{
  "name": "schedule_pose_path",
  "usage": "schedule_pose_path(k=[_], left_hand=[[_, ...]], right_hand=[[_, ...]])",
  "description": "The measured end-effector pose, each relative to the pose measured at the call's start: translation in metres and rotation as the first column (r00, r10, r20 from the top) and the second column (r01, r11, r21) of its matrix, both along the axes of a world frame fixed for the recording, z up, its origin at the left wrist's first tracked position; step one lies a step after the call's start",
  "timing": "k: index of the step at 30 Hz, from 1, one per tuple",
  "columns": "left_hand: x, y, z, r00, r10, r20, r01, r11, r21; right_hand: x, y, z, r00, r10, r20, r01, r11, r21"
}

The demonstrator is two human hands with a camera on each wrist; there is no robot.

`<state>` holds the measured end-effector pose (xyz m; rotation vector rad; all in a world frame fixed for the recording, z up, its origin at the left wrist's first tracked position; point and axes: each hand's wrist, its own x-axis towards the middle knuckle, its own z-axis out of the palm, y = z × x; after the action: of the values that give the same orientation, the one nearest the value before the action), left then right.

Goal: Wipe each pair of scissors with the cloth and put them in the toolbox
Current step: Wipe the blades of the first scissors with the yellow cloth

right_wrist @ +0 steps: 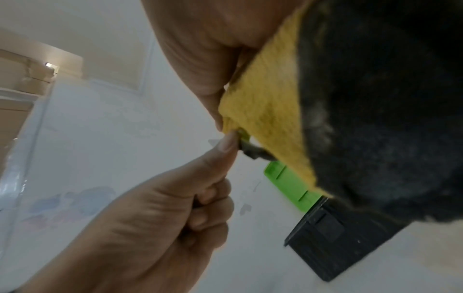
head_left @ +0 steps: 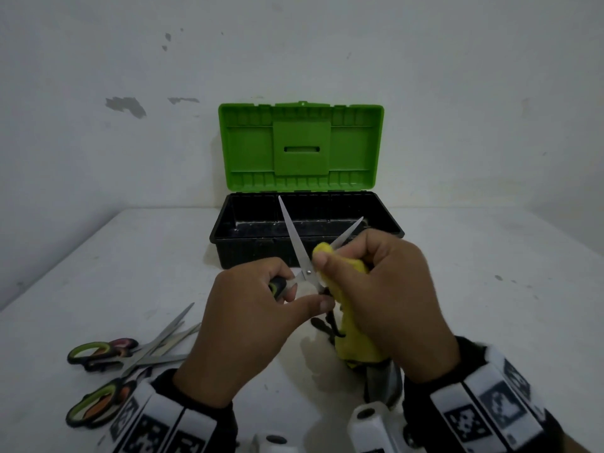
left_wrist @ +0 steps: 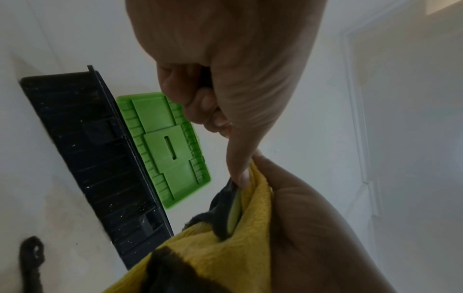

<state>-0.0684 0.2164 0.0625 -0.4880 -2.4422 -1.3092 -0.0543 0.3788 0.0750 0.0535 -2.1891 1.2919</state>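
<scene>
Wrist bands [head_left: 490, 416] with black-and-white marker squares sit nearest the lens, one on each of your forearms. Item: your left hand [head_left: 248, 325], fingers curled round the black-and-green handle of the open scissors [head_left: 302, 253], thumb stretched toward the pivot; the pair is held up above the counter [head_left: 490, 273], in front of the toolbox. Item: your right hand [head_left: 382, 295], closed round a yellow cloth [head_left: 353, 331] and pinching a fold of it against the right-pointing blade, close to the pivot; the rest of the cloth hangs below your palm, and the wrist views show a dark patch on it. Blades spread in a V, one tip pointing up over the toolbox, the other pointing right past your fingers. Item: toolbox [head_left: 305, 230], black tray, green lid [head_left: 300, 147] standing upright and open, set at the back of the counter against a white wall [head_left: 130, 76]; its contents cannot be made out in the dark interior. Item: loose scissors [head_left: 127, 358], several pairs in an overlapping heap with green, black and orange handles, lying on the counter to your left, well apart from the toolbox.
</scene>
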Motion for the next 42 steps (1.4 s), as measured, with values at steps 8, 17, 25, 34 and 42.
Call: schedule_pose_path(k=[8,17,25,34,42], left_hand=[[-0.001,-0.002,-0.003,1.000,-0.012,0.002,0.012,1.000,0.002],[-0.001,0.000,-0.003,0.999,-0.042,0.007,0.041,0.998,0.053],[0.003,0.003,-0.004,1.000,-0.007,-0.022,0.008,0.999,0.053],[0.006,-0.002,-0.001,0.998,-0.002,-0.066,0.003,1.000,0.022],[0.005,-0.005,0.001,0.998,-0.020,-0.057,0.022,1.000,0.022]], right_hand=[[-0.007,0.005,-0.002,0.999,-0.048,-0.007,0.047,0.996,-0.077],[-0.006,0.004,0.000,0.998,-0.054,0.011,0.055,0.993,-0.108],[-0.009,0.009,0.003,0.999,-0.044,0.006,0.045,0.992,-0.119],[-0.008,0.011,0.005,0.999,0.017,0.039,-0.012,0.991,-0.134],[-0.007,0.005,0.005,0.998,0.042,0.050,-0.035,0.991,-0.131]])
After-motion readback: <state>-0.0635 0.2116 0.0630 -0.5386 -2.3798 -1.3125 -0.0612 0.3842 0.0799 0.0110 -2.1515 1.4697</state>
